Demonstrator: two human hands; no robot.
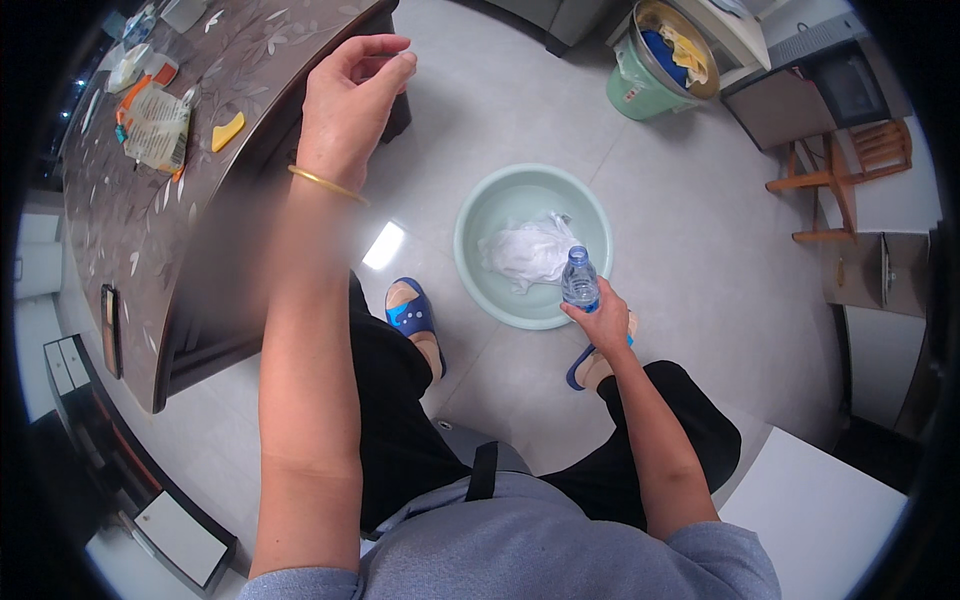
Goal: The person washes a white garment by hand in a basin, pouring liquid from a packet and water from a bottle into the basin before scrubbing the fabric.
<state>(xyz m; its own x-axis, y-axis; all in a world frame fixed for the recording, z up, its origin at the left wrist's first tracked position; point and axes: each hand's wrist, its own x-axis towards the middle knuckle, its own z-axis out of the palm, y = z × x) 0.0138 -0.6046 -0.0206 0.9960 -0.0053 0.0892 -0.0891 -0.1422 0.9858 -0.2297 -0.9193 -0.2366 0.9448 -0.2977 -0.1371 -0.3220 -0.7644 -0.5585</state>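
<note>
A clear plastic bottle (579,279) with an uncapped blue neck is in my right hand (604,319), gripped near its base. It stands roughly upright over the near right rim of a pale green basin (466,277) on the floor. White cloth (529,251) lies bunched in the basin, apparently in water. My left hand (352,105), with a gold bangle (326,185) at the wrist, is raised beside the table's edge. Its thumb and fingers are curled together; whether something small is between them is hidden.
On the left, a patterned table (247,82) carries a pouch (157,124), a yellow piece (228,132) and a phone-like object (111,330). A green bucket (634,94) holding a metal bowl (709,56) with cloths stands at the back right. A wooden chair (844,180) is farther right.
</note>
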